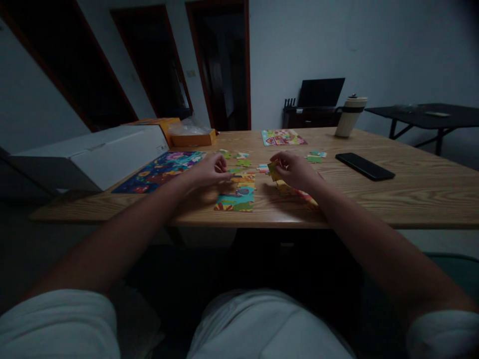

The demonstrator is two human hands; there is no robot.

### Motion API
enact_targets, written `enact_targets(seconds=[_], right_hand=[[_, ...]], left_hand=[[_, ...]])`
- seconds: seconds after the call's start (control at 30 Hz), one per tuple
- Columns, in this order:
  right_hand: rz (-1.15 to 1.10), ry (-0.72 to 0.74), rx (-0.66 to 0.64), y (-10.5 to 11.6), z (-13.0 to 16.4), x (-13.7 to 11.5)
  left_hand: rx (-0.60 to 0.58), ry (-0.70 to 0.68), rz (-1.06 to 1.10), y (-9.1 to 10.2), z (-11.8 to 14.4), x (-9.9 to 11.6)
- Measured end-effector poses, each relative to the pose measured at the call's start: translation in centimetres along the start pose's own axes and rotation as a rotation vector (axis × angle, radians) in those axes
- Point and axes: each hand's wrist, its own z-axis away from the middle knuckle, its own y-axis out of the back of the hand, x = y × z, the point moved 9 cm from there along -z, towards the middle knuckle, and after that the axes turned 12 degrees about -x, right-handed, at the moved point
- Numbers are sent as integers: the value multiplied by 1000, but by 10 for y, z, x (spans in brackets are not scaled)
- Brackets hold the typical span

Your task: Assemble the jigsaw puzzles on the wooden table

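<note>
Someone's sitting at the near edge of the long wooden table, working on a colourful cardboard jigsaw. The left hand is lying mostly closed, fingertips pressing on the joined-up block of pieces by the near edge. The right hand is pinching a small yellow-green puzzle piece just right of that block. If you ask me, keeping the block pinned while sliding the piece in flat is the way to go. A black phone is lying further right, and a finished blue puzzle sheet is sitting towards the left edge.
</note>
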Motion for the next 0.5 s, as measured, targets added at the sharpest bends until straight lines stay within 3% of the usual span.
enact_targets(seconds=[0.1, 0.17, 0.23, 0.33, 0.43, 0.5], right_hand=[[17, 18, -7, -2, -1, 0], [36, 31, -8, -2, -1, -2], [34, 22, -22, -3, -1, -2], [-108, -23, -103, -9, 0, -1], [-360, -60, -185, -19, 1, 1], [-500, -44, -221, -25, 0, 1]], left_hand=[[12, 51, 26, -3, 2, -11], [58, 50, -11, -4, -1, -5], [133, 11, -77, -3, -3, 14], [233, -110, -183, -7, -4, 60], [264, -218, -286, -17, -1, 104], [257, -249, -320, -23, -1, 118]])
